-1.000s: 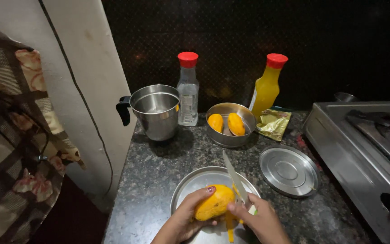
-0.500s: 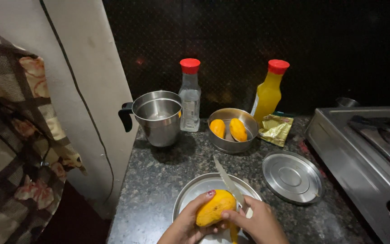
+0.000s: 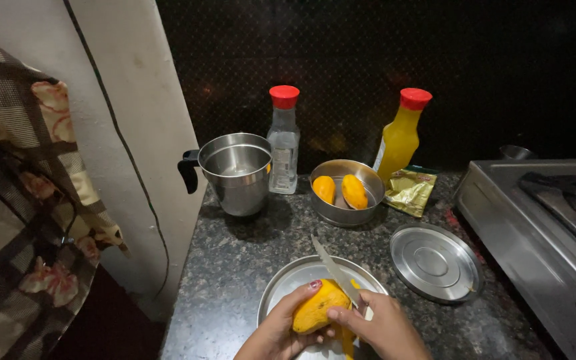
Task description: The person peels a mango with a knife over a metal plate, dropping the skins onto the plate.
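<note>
My left hand (image 3: 278,331) cups a yellow mango (image 3: 319,307) over a round steel plate (image 3: 287,283) near the counter's front edge. My right hand (image 3: 383,327) grips a knife (image 3: 333,271) whose blade lies against the top of the mango and points away from me. A strip of peel hangs down below the fruit. Behind the plate, a steel bowl (image 3: 341,208) holds two more mangoes (image 3: 339,189).
A steel pot with a black handle (image 3: 236,172) stands at the back left, beside a clear bottle (image 3: 283,141) and an orange bottle (image 3: 400,135), both red-capped. A gold packet (image 3: 409,191), a steel lid (image 3: 436,261) and a stove (image 3: 547,233) lie to the right.
The view has shifted slightly downward. Both hands stay on the mango and knife over the plate, with the blade still against the fruit.
</note>
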